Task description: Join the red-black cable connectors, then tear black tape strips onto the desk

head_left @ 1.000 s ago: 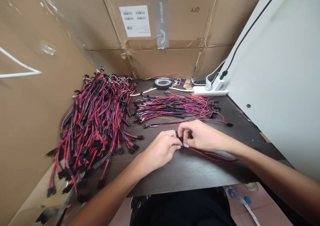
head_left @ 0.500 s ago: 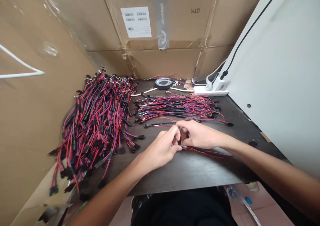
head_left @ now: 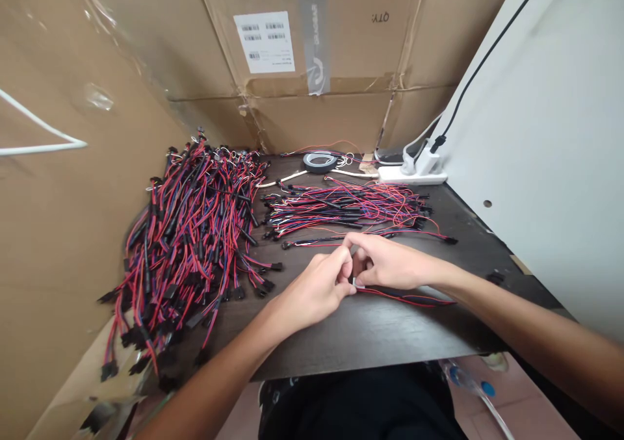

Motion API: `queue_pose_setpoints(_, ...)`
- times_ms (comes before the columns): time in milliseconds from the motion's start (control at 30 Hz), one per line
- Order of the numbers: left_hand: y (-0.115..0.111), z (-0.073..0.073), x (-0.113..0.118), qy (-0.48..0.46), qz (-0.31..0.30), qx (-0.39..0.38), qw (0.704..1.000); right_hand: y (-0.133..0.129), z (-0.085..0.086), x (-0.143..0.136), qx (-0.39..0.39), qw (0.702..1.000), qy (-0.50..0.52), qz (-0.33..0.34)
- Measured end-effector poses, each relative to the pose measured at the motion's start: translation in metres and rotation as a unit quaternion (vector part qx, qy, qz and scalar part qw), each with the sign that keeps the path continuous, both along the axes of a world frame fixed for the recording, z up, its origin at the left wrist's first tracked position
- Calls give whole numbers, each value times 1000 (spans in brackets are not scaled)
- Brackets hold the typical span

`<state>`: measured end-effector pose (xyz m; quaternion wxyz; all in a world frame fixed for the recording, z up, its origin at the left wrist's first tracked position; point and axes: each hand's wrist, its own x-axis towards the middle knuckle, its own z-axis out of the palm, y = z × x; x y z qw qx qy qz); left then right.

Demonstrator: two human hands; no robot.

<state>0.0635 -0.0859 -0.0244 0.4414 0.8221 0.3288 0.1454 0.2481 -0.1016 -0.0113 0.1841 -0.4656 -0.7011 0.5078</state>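
Note:
My left hand [head_left: 325, 285] and my right hand [head_left: 385, 262] meet over the front middle of the dark table, fingers curled and pinched together. Between their fingertips is the left end of a wire harness [head_left: 407, 298], where a small whitish piece shows. Its red and black wires trail off to the right under my right wrist. The fingers hide most of the held end. Just beyond my hands, another harness [head_left: 316, 240] lies stretched out, in front of a flat bundle of red, blue and black wire harnesses [head_left: 341, 207].
A big heap of wire harnesses [head_left: 195, 225] covers the table's left side. At the back are a roll of black tape [head_left: 320, 162] and a white power strip [head_left: 412, 176] with plugs. Cardboard [head_left: 322, 121] walls the back and left; a white panel [head_left: 546, 141] stands right.
Both hands stay together at the same spot, with barely any finger movement. The view has shifted very slightly.

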Motion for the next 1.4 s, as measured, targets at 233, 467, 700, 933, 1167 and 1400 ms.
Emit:
queue_pose_setpoints(233, 2, -1, 1, 20, 21, -35, 999, -1, 1, 0, -50, 998, 42, -6)
queue_pose_setpoints(467, 7, 9, -1, 66, 15, 34, 997, -4, 0, 6, -49, 995, 67, -49)
queue_pose_setpoints(700, 10, 13, -3, -2, 83, -135, 987, -21, 0, -5, 5, 996, -40, -82)
queue_pose_setpoints(933, 12, 17, -5, -43, 115, -297, 947, -27, -9, -6, 78, 993, -5, -93)
queue_pose_setpoints(1167, 15, 22, -6, -38, 105, -378, 919, -33, -19, 2, 226, 972, -53, -35)
queue_pose_setpoints(1400, 15, 22, -7, -56, 84, -425, 900, -32, -14, 1, 153, 986, 15, -63)
